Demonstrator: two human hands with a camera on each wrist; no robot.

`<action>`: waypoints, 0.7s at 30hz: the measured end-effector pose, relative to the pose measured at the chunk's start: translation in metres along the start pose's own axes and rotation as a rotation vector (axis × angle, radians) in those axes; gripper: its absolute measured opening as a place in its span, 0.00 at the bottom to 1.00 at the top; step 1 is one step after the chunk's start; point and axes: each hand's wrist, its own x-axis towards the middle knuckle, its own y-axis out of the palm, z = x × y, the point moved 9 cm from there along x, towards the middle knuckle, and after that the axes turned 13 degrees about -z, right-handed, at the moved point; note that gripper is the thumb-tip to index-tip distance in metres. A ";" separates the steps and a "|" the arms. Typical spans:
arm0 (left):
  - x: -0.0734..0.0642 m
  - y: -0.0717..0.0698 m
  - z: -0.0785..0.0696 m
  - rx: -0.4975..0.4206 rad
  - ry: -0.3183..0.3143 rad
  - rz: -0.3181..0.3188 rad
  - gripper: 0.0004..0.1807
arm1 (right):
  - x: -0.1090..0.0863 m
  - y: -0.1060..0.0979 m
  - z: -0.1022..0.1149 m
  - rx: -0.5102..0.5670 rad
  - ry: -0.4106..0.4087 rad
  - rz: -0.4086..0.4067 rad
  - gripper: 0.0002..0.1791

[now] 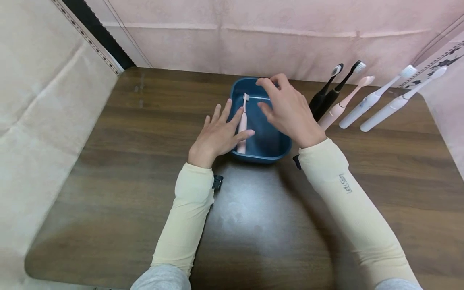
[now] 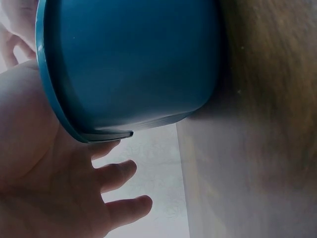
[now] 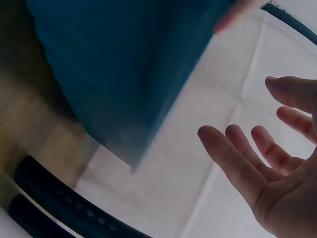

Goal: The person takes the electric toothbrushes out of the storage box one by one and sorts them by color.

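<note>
A blue plastic bin (image 1: 259,158) stands near the back of the wooden table. Inside it, along the left wall, a pink electric toothbrush (image 1: 242,125) has its head toward the back. My left hand (image 1: 217,137) spreads its fingers over the bin's left rim, overlapping the toothbrush in the head view. The left wrist view has the bin's outer wall (image 2: 133,59) beside that hand. Above the bin's back right side, my right hand (image 1: 290,106) holds nothing, its fingers apart and slightly bent. The right wrist view also gives this hand (image 3: 267,183) as separate from the bin.
Right of the bin, a row of electric toothbrushes stands on the table (image 1: 362,181): two black ones (image 1: 330,98), a pink one (image 1: 335,112), a white one with a blue tint (image 1: 364,106) and a white one (image 1: 388,108). A pale pink cloth (image 1: 217,48) hangs behind.
</note>
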 end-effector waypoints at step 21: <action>0.000 0.000 0.001 -0.016 0.007 -0.005 0.46 | -0.011 0.084 -0.002 -0.020 0.021 0.396 0.27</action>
